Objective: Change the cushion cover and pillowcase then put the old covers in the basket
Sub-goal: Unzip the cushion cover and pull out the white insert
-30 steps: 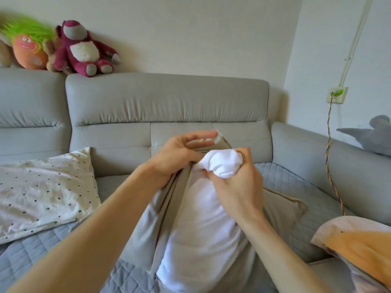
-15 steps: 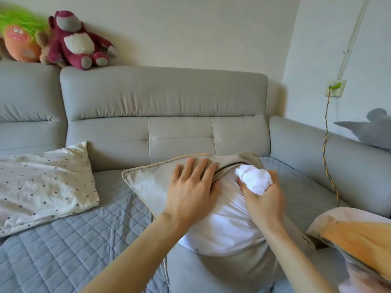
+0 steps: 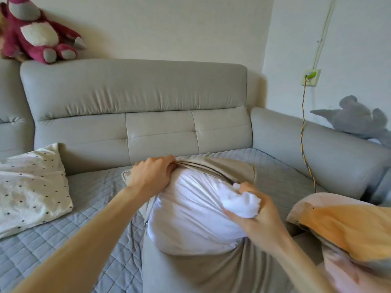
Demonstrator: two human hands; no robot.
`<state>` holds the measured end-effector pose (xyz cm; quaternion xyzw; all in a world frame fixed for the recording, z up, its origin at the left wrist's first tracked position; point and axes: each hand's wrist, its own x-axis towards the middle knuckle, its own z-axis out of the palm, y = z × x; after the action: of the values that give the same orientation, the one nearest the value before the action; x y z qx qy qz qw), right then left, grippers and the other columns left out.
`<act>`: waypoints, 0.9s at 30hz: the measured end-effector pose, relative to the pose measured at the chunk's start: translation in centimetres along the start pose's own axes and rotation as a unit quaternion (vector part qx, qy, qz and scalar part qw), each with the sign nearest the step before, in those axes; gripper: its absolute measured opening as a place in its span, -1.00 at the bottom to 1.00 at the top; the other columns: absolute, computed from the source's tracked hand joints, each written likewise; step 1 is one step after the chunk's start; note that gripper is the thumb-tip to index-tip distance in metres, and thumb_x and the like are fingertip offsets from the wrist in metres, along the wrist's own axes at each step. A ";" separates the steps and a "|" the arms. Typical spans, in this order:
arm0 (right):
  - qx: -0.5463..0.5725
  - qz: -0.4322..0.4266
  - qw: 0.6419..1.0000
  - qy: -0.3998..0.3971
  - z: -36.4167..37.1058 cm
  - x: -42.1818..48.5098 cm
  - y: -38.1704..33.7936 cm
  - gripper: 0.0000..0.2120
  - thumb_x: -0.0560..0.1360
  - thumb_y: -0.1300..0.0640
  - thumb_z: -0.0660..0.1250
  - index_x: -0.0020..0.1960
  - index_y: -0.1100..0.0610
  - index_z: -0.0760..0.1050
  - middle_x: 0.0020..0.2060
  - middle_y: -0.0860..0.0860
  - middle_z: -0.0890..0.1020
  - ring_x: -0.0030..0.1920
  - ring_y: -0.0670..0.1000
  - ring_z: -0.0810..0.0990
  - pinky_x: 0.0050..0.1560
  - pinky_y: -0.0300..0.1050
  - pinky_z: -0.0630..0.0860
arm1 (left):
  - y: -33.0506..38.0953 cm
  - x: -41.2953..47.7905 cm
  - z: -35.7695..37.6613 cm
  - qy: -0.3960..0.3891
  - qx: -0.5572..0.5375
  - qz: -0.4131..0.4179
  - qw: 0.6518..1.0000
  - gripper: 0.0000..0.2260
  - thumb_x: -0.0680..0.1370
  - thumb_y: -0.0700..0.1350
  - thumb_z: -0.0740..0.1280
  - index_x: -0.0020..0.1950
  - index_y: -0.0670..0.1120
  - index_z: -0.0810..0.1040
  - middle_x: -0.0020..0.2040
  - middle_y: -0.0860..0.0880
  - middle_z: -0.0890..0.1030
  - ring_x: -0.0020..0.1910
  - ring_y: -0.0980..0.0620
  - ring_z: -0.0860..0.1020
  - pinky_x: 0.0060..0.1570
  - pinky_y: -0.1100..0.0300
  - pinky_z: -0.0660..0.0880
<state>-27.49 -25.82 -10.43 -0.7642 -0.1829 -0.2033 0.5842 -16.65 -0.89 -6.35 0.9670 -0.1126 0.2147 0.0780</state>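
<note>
Snag risk: our left hand (image 3: 152, 176) grips beige cover (image 3: 234, 169) at eleven o'clock, right hand (image 3: 257, 218) clutches white insert (image 3: 190, 210); zipper (image 3: 213, 173) may catch fabric.

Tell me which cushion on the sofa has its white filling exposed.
The middle cushion in the beige cover, held by the left hand and right hand. The dotted pillow at left and orange pillow at right show no white filling.
</note>
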 end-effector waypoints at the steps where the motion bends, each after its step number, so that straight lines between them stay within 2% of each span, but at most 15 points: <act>1: 0.016 0.031 0.999 0.012 -0.8 -0.1 0.0 -0.70 0.32 0.13 0.62 -0.12 -0.16 0.57 -0.20 -0.21 0.62 -0.13 -0.19 0.59 -0.12 -0.38 0.45 | 0.7 -0.1 -0.1 -0.011 -0.049 -0.004 0.999 -0.78 0.65 0.11 0.13 0.16 0.12 0.52 0.10 0.04 0.65 0.07 -0.18 0.59 -0.04 0.05 0.45; 3: -0.030 0.090 0.993 0.072 -2.7 -0.1 1.0 -0.66 0.29 -0.03 0.60 -0.04 -0.11 0.52 -0.13 -0.15 0.64 -0.04 -0.09 0.61 -0.14 -0.40 0.44 | 2.1 -0.3 -0.2 -0.007 -0.063 0.029 0.998 -0.76 0.64 0.15 0.13 0.13 0.09 0.52 0.09 0.06 0.62 0.10 -0.15 0.56 -0.04 0.06 0.42; 5: -0.183 0.139 0.958 0.169 -4.3 0.1 1.8 -0.36 0.22 -0.21 0.60 0.14 0.00 0.42 0.10 -0.02 0.55 0.16 0.03 0.53 0.02 -0.36 0.41 | 3.6 -0.7 -0.2 0.021 -0.052 0.056 0.997 -0.77 0.64 0.14 0.13 0.10 0.07 0.51 0.06 0.06 0.59 0.10 -0.10 0.53 0.02 0.05 0.39; 7: -0.316 0.106 0.912 0.239 -4.8 0.0 1.3 -0.11 0.20 -0.32 0.55 0.37 0.06 0.32 0.40 0.09 0.36 0.41 0.13 0.33 0.31 -0.04 0.34 | 4.9 -0.9 -0.3 0.030 -0.067 0.048 0.996 -0.76 0.64 0.14 0.13 0.11 0.06 0.50 0.05 0.05 0.56 0.12 -0.07 0.50 0.07 0.05 0.36; 8: -0.350 0.059 0.901 0.251 -4.6 -0.2 0.4 -0.10 0.27 -0.32 0.51 0.45 0.05 0.27 0.50 0.09 0.25 0.49 0.12 0.23 0.39 0.09 0.24 | 5.4 -0.9 -0.3 0.035 -0.064 0.044 0.996 -0.75 0.64 0.14 0.13 0.11 0.06 0.51 0.05 0.05 0.56 0.12 -0.07 0.50 0.06 0.05 0.35; 10: -0.397 -0.055 0.883 0.244 -3.7 0.1 -1.4 -0.23 0.42 -0.28 0.34 0.49 0.08 0.26 0.54 0.07 0.23 0.54 0.08 0.17 0.45 0.13 0.12 | 5.9 -1.0 -0.3 0.050 -0.036 0.043 0.997 -0.74 0.64 0.15 0.12 0.11 0.06 0.52 0.02 0.05 0.57 0.10 -0.08 0.52 0.03 0.06 0.35; 11: -0.424 -0.077 0.875 0.221 -2.9 0.6 -2.2 -0.28 0.47 -0.29 0.23 0.50 0.10 0.27 0.53 0.05 0.28 0.54 0.06 0.18 0.47 0.14 0.11 | 5.8 -1.0 -0.3 0.061 -0.023 0.045 0.997 -0.73 0.64 0.15 0.10 0.09 0.06 0.53 -0.01 0.05 0.58 0.06 -0.09 0.54 0.01 0.06 0.35; 12: -0.449 -0.062 0.872 0.186 -2.2 1.2 -2.5 -0.27 0.50 -0.33 0.11 0.51 0.10 0.25 0.52 0.05 0.30 0.55 0.04 0.17 0.50 0.18 0.09 | 5.7 -1.1 -0.3 0.072 -0.008 0.046 0.996 -0.70 0.63 0.16 0.08 0.06 0.06 0.54 -0.05 0.05 0.59 0.01 -0.10 0.56 0.00 0.06 0.37; 14: -0.509 0.040 0.855 0.087 -0.5 2.4 -2.4 -0.17 0.49 -0.44 -0.12 0.56 0.08 0.16 0.53 0.06 0.28 0.55 0.06 0.17 0.52 0.20 0.04 | 5.3 -1.4 -0.4 0.084 0.020 0.056 0.995 -0.65 0.58 0.18 0.04 -0.02 0.06 0.55 -0.16 0.04 0.59 -0.12 -0.11 0.60 -0.05 0.04 0.41; 16: -0.554 0.119 0.822 0.061 1.4 2.7 -1.6 -0.08 0.45 -0.52 -0.15 0.53 0.11 0.23 0.41 0.11 0.43 0.42 0.16 0.35 0.41 0.20 0.19 | 4.9 -1.7 -0.4 0.085 0.044 0.071 0.993 -0.63 0.56 0.18 0.02 -0.06 0.04 0.55 -0.21 0.04 0.59 -0.26 -0.12 0.61 -0.14 0.06 0.44; 17: -0.559 0.122 0.816 0.088 2.4 2.4 -1.2 -0.07 0.44 -0.53 -0.09 0.48 0.15 0.32 0.32 0.13 0.50 0.31 0.20 0.44 0.30 0.20 0.28 | 4.8 -1.9 -0.5 0.079 0.052 0.074 0.993 -0.63 0.57 0.18 0.01 -0.05 0.04 0.55 -0.18 0.04 0.59 -0.29 -0.11 0.60 -0.19 0.07 0.43; 20: -0.558 0.067 0.809 0.171 4.6 1.7 -0.3 -0.19 0.42 -0.49 0.11 0.21 0.21 0.50 0.07 0.15 0.55 0.07 0.20 0.48 0.01 0.12 0.34 | 5.2 -1.9 -0.7 0.043 0.018 0.069 0.997 -0.75 0.59 0.05 0.11 0.17 0.09 0.51 0.12 0.09 0.57 -0.10 -0.12 0.61 -0.22 0.11 0.39; 22: -0.577 0.062 0.792 0.188 5.0 1.6 -0.4 -0.29 0.40 -0.49 0.15 -0.03 0.19 0.51 -0.14 0.11 0.54 -0.10 0.16 0.47 -0.14 0.05 0.27 | 5.9 -1.7 -1.1 0.011 -0.028 0.059 0.998 -0.75 0.58 -0.01 0.17 0.23 0.13 0.46 0.19 0.13 0.56 0.02 -0.10 0.58 -0.19 0.12 0.37; 24: -0.585 0.084 0.787 0.179 4.9 2.0 -0.6 -0.29 0.38 -0.52 0.13 -0.16 0.17 0.47 -0.27 0.09 0.55 -0.21 0.14 0.49 -0.20 0.02 0.23 | 6.6 -1.4 -1.5 -0.006 -0.042 0.049 0.998 -0.78 0.60 0.11 0.20 0.21 0.14 0.47 0.15 0.14 0.59 0.05 -0.09 0.57 -0.18 0.13 0.35; 27: -0.578 0.098 0.793 0.169 4.9 2.6 0.0 -0.28 0.35 -0.54 0.12 -0.24 0.16 0.50 -0.33 0.10 0.61 -0.26 0.14 0.56 -0.20 0.02 0.33 | 7.7 -0.7 -1.4 -0.023 0.015 0.068 0.997 -0.67 0.60 0.28 0.14 0.24 0.15 0.48 0.13 0.11 0.58 0.09 -0.09 0.57 -0.16 0.12 0.36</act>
<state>-24.83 -20.95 -10.18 -0.9268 0.1457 -0.3385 0.0723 -19.74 -7.91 -4.64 0.9629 -0.1769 0.1985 0.0456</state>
